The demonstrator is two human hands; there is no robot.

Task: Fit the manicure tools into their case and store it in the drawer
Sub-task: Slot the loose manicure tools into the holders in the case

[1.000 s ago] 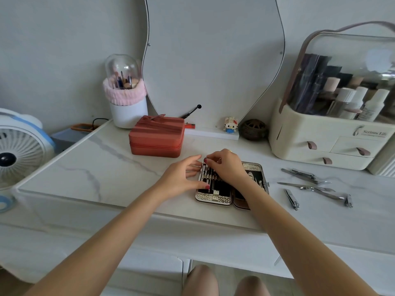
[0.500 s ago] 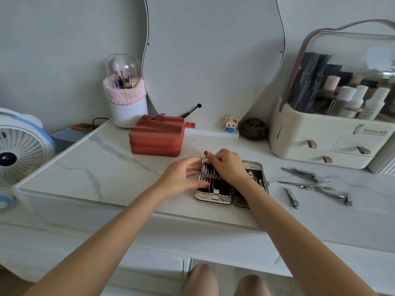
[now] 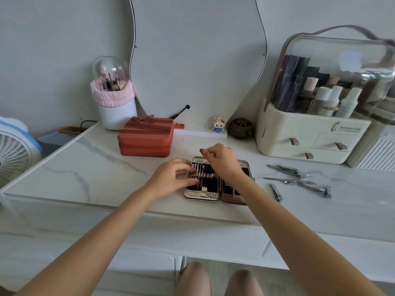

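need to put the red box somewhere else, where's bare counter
Bare marble lies left of the manicure case, in front of the red box, out to the counter's left edge. Right of the case is crowded with loose metal tools; the back row is full.

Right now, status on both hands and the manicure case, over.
Left hand flat on open case, steadying it. Right hand pinched over the tool row, contents unclear. Clippers and scissors loose on tabletop. Nothing blocking.

Left hand (image 3: 171,178): I rest it, fingers curled, at the case's (image 3: 202,194) left edge.
Right hand (image 3: 222,160): I hover it, fingertips pinched, over the case's far end.
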